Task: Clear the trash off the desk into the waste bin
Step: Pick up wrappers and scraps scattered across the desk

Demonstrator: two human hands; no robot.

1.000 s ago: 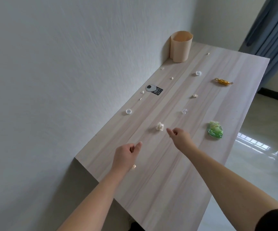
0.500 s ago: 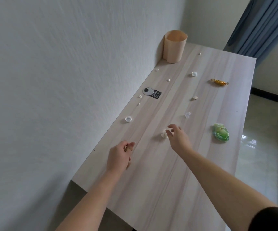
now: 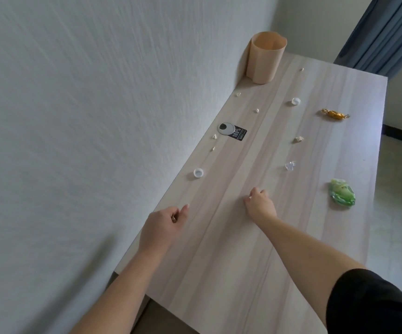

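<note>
The peach waste bin (image 3: pixel 266 56) stands upright at the desk's far end against the wall. My left hand (image 3: pixel 163 222) hovers near the desk's left edge, pinching a small tan scrap (image 3: pixel 174 218). At mid-desk, my right hand (image 3: pixel 260 203) is curled down over a white paper wad, which its fingers hide. Trash lies scattered on the wooden desk (image 3: pixel 231 273): a green wrapper (image 3: pixel 342 196), a gold candy (image 3: pixel 335 114), a clear plastic bit (image 3: pixel 290 165), two white caps (image 3: pixel 198 173) (image 3: pixel 295 101) and several small paper scraps, such as one (image 3: pixel 298 139).
A silver cable grommet (image 3: pixel 226 128) with a black sticker (image 3: pixel 239 133) sits by the wall (image 3: pixel 98 116), which runs along the desk's left side. The desk's right edge drops to a shiny floor (image 3: pixel 397 189). A blue curtain (image 3: pixel 388 32) hangs at the far right.
My left hand lifted the tan scrap off the desk. My right hand moved forward and closed over the paper wad, which no longer shows. The view shifted toward the bin.
</note>
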